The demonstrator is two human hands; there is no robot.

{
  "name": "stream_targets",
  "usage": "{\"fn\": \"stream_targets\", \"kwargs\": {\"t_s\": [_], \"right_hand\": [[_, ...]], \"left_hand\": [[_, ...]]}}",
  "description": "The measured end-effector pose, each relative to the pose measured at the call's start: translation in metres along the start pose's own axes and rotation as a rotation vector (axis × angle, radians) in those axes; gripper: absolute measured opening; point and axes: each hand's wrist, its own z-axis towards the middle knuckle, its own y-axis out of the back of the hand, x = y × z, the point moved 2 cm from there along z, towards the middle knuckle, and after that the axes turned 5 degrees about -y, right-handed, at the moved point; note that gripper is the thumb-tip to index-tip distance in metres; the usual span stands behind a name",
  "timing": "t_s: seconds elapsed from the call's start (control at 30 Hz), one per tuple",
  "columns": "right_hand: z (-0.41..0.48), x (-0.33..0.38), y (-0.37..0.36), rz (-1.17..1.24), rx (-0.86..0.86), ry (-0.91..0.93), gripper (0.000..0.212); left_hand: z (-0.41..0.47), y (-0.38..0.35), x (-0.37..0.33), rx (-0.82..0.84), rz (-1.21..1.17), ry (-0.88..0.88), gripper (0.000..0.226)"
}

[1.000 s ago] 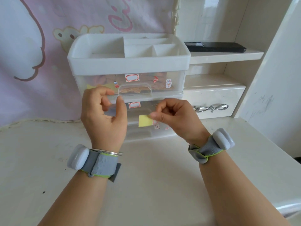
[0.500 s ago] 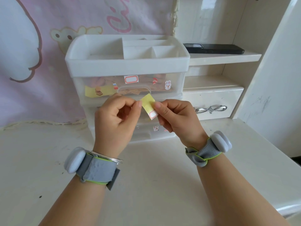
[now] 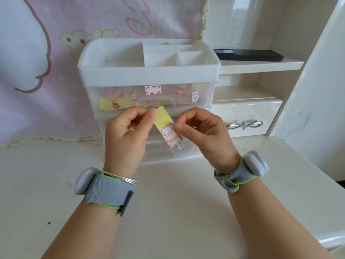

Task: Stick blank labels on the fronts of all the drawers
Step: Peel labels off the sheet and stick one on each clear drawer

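Observation:
A clear plastic drawer unit (image 3: pixel 149 75) with a white tray top stands on the desk. Its top drawer (image 3: pixel 115 94) carries a red-bordered blank label (image 3: pixel 152 90). The middle drawer is mostly hidden behind my hands. The bottom drawer (image 3: pixel 160 156) shows small stickers. I hold a yellow backing strip (image 3: pixel 166 126) with three blank labels in front of the drawers. My left hand (image 3: pixel 127 135) pinches its upper end. My right hand (image 3: pixel 201 131) pinches at its right edge beside the top label.
A yellow sticker sheet (image 3: pixel 116 103) lies inside the top drawer. A black phone (image 3: pixel 248 55) rests on the white shelf to the right, above a white drawer with a silver bow handle (image 3: pixel 243 125). A pink cartoon cloth (image 3: pixel 56 43) hangs behind.
My left hand came off the drawers and took the strip's upper end. The strip rose, turned and now shows its three labels. My right hand shifted to its right edge.

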Motion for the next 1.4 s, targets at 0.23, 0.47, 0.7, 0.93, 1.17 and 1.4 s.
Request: {"fn": "stream_targets", "kwargs": {"t_s": [0.23,0.47,0.7,0.93,1.17,1.4], "right_hand": [[0.004,0.000,-0.003,0.055,0.012,-0.014,0.018],[-0.001,0.003,-0.002,0.055,0.020,-0.003,0.043],[-0.002,0.007,-0.005,0.054,0.024,-0.033,0.037],[-0.002,0.008,-0.007,0.053,0.019,-0.066,0.039],[-0.002,0.010,-0.009,0.033,0.039,-0.046,0.036],[-0.001,0.010,-0.005,-0.014,-0.011,-0.002,0.026]], "left_hand": [[0.001,0.000,0.004,-0.005,-0.018,0.119,0.021],[0.000,-0.002,0.004,0.022,-0.010,0.172,0.024],[0.002,-0.002,0.002,0.020,-0.099,0.242,0.030],[0.003,-0.001,0.000,0.041,-0.107,0.255,0.032],[0.003,-0.001,0.000,0.106,-0.008,0.244,0.033],[0.003,0.000,-0.001,0.108,0.055,0.251,0.033]]}}
